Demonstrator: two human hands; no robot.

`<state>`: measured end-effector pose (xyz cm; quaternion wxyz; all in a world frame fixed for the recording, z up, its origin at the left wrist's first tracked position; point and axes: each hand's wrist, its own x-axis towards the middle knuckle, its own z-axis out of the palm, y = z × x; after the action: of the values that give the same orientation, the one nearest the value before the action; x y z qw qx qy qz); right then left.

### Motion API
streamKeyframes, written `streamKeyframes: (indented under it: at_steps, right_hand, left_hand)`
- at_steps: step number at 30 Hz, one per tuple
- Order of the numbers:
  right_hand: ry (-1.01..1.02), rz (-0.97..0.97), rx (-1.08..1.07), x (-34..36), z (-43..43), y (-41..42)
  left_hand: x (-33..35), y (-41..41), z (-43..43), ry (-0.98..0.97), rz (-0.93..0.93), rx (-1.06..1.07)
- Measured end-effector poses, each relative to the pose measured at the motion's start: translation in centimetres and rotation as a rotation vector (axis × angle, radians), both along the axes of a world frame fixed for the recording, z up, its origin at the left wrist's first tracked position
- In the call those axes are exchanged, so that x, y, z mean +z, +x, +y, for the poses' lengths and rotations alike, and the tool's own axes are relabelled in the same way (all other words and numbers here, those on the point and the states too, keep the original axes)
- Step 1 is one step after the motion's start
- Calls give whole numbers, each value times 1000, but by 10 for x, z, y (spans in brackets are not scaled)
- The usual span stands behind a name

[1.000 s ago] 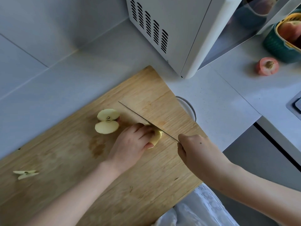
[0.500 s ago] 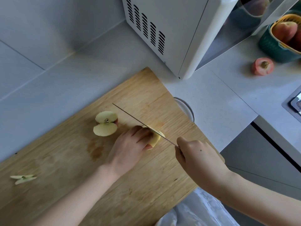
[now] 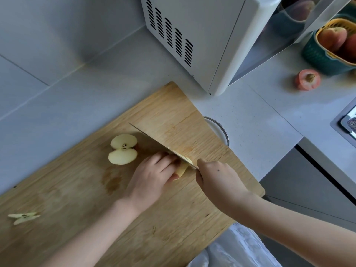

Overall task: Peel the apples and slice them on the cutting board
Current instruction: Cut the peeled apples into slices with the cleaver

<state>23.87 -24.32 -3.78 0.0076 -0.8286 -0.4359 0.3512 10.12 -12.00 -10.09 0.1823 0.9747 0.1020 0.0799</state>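
A wooden cutting board (image 3: 77,189) lies slanted across the grey counter. My left hand (image 3: 152,176) presses a peeled apple piece (image 3: 182,167) down on the board, fingers curled over it. My right hand (image 3: 215,180) grips the handle of a knife (image 3: 154,140) whose blade runs through that piece, right beside my left fingertips. Two cut apple pieces (image 3: 123,149) lie cut face up just left of the blade. Thin core scraps (image 3: 23,217) sit at the board's left end.
A white microwave (image 3: 202,35) stands behind the board. A green and yellow basket (image 3: 327,58) with apples is at the far right, a cut red apple end (image 3: 307,79) in front of it. A round metal rim (image 3: 219,130) shows beside the board.
The knife blade has sunk lower into the apple piece under my left hand. Both hands stay in nearly the same place; the view has shifted slightly.
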Motion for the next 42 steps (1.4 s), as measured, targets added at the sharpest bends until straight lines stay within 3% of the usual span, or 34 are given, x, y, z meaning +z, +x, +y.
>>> streamKeyframes:
  at_steps: [9, 16, 25, 34, 42]
  right_hand:
    - [160, 50, -88, -7, -14, 18]
    - [23, -47, 44, 26, -24, 6]
    - [-27, -36, 46, 33, -18, 4]
    - [62, 43, -31, -9, 2, 8]
    - [113, -5, -35, 15, -16, 9]
  left_hand:
    - [1, 1, -2, 9, -43, -3]
    - [0, 2, 0, 38, -30, -17]
    - [-2, 2, -1, 61, -56, -11]
    - [-1, 0, -3, 3, -94, 9]
    - [-7, -1, -4, 26, -126, 18]
